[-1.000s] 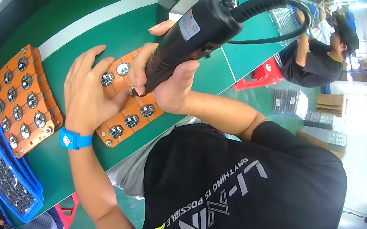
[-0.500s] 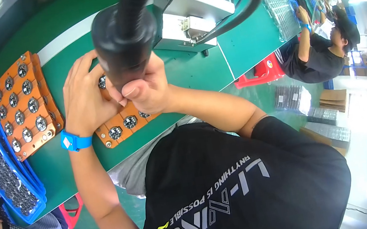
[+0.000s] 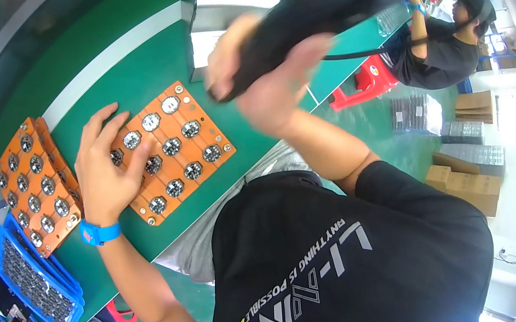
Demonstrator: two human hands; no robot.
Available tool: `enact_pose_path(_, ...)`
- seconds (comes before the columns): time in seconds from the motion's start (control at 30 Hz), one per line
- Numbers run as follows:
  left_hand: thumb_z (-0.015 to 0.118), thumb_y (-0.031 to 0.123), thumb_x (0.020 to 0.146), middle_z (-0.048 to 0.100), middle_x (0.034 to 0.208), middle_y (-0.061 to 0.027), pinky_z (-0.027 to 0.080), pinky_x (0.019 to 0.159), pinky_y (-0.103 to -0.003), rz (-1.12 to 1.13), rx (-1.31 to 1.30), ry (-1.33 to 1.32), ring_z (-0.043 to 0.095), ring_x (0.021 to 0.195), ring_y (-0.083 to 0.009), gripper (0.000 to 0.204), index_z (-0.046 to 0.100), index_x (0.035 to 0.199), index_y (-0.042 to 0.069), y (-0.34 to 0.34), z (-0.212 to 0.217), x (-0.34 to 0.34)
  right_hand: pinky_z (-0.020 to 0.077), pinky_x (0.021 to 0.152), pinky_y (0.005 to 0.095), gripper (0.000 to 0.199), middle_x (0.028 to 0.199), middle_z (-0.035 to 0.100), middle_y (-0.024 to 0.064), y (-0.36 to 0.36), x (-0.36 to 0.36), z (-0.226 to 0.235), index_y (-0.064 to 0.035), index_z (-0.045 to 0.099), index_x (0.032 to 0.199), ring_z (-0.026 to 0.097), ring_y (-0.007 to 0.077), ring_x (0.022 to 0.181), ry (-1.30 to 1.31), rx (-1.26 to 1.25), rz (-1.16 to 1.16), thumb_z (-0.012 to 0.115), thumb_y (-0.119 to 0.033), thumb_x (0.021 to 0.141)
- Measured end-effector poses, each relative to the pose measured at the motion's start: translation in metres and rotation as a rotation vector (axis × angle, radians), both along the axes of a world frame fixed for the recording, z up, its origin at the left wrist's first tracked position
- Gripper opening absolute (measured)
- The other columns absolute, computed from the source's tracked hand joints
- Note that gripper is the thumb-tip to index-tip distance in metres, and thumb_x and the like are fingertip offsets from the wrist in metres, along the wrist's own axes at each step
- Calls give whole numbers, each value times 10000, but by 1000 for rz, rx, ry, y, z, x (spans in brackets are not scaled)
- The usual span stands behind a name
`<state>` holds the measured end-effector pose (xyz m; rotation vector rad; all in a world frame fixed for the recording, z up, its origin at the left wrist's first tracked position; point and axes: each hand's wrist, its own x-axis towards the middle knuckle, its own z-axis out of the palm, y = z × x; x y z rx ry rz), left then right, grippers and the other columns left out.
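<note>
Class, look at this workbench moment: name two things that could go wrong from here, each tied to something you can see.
1. The right hand holds the black power tool lifted and blurred; it might come down off target.
2. The left hand lies flat on the orange tray, fingers among the round metal parts, so the tool could strike a finger.

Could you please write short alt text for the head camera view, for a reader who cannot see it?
A person's left hand presses flat on an orange fixture plate of round metal parts on a green workbench, while the right hand holds a black power tool raised above it. A stack of orange plates and blue trays lie to the left.
</note>
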<state>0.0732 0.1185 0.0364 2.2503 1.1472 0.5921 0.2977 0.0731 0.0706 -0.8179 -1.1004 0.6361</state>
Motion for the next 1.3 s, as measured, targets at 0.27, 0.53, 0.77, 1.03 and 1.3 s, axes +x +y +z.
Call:
enact_pose_path(0.27, 732, 80, 732, 565, 1277, -142, 439, 977, -412, -39, -1, -120, 533, 1163, -335, 369, 654, 1077, -23, 3, -24, -18, 395, 412, 288, 822, 535, 484, 87, 34, 52, -10, -69, 336, 1286, 468, 175, 399, 8, 404, 45, 372, -771, 860)
enact_pose_path(0.53, 750, 80, 697, 532, 1292, -137, 426, 998, -405, -52, -66, -160, 505, 1195, -333, 412, 648, 1087, -6, 2, -31, -32, 406, 448, 340, 768, 557, 476, 90, 19, 39, -11, -112, 347, 1241, 465, 200, 414, -76, -82, -50, 356, -780, 863)
enact_pose_path(0.77, 797, 108, 615, 511, 1315, -139, 404, 1018, -411, -123, -27, -149, 484, 1217, -342, 523, 636, 1105, 18, 3, -34, -40, 473, 494, 316, 861, 616, 524, 89, -11, -55, -39, -135, 226, 1298, 499, 187, 448, 0, -55, 250, 298, -840, 808)
enact_pose_path(1.03, 819, 115, 560, 529, 1285, -127, 436, 976, -415, -46, 12, -128, 505, 1184, -344, 534, 633, 1052, 24, -6, -39, -45, 379, 471, 214, 805, 640, 520, 46, -1, -116, -70, 39, 318, 1286, 515, 105, 509, 293, 168, 395, 661, -549, 857)
enact_pose_path(1.3, 814, 81, 556, 522, 1292, -123, 453, 964, -405, 15, -27, -103, 517, 1173, -334, 562, 619, 1081, 34, -10, -42, -53, 477, 512, 297, 861, 673, 544, 87, -7, -113, -71, -122, 208, 1269, 524, 177, 482, 45, -5, 376, 455, -794, 793)
